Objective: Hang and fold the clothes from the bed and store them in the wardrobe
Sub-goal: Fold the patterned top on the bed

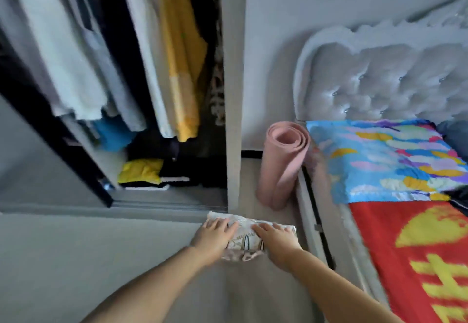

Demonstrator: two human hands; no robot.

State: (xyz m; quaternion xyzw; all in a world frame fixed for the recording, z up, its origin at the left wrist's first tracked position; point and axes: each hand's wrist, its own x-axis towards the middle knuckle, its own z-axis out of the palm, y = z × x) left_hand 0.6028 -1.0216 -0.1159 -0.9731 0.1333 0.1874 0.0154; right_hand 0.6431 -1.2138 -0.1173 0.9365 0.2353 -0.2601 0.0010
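A folded pale printed garment [247, 235] is carried between my two hands, above the grey floor in front of the wardrobe [233, 95]. My left hand [215, 236] holds its left end with fingers laid over the top. My right hand [276, 240] holds the right end the same way; the thumbs are hidden underneath. The wardrobe stands open at the left, with several hung garments, among them a yellow one [182, 69], and a stack of folded clothes [152, 173] on its bottom. The bed [417, 246] lies at the right.
A rolled pink mat [283, 165] leans upright between the wardrobe's side panel and the bed. A tufted grey headboard [379, 79] rises behind a colourful pillow [385, 160]. A red and yellow cover lies on the bed. A dark sliding door edge [50, 130] crosses the left.
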